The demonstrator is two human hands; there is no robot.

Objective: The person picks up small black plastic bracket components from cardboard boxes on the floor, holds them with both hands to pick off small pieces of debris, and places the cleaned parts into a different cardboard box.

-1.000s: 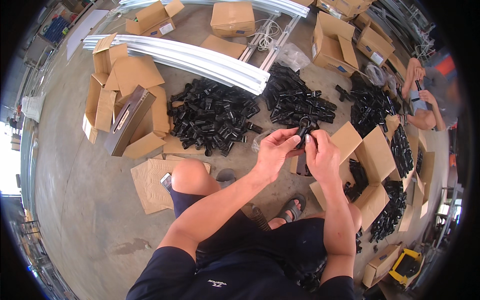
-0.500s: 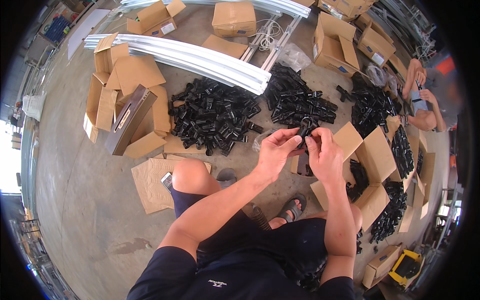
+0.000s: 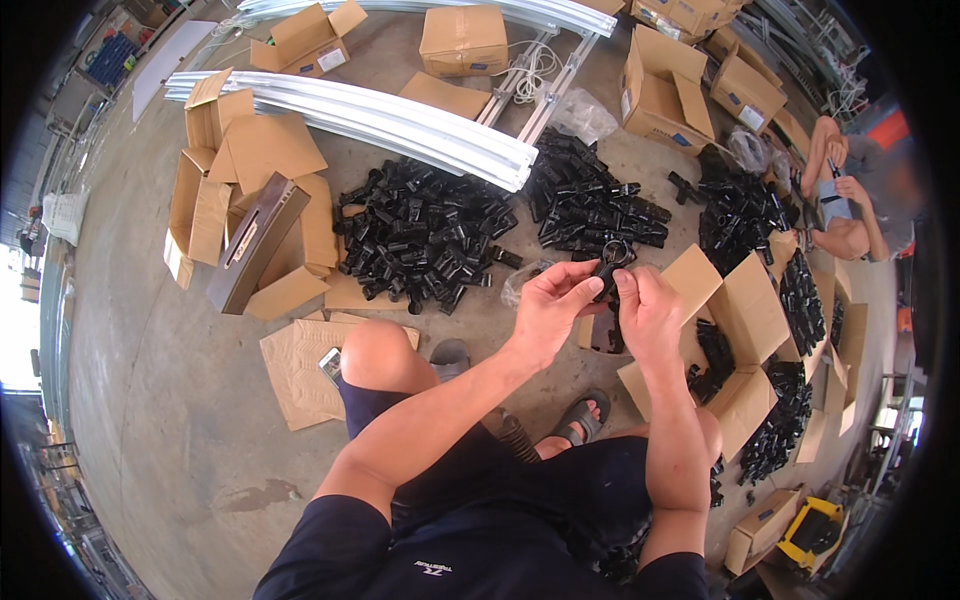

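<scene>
black plastic clamp-shaped fitting [image 3: 609, 262] sits pinched between both hands. left hand [image 3: 548, 308] grips it with curled fingers. right hand [image 3: 648, 312] closes on it too.

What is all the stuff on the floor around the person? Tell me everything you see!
Black plastic fitting: one, black, pinched between both hands.
Piles of black fittings: several heaps, black, on the floor ahead and to the right.
Cardboard boxes: many, brown, scattered around, some flattened.
Metal rails: a bundle, silvery white, lying across the floor at the top.
Sandals: two, grey, on the feet.
Another person: one, sitting at far right.
Left hand: holding the fitting.
Right hand: holding the fitting.
</scene>
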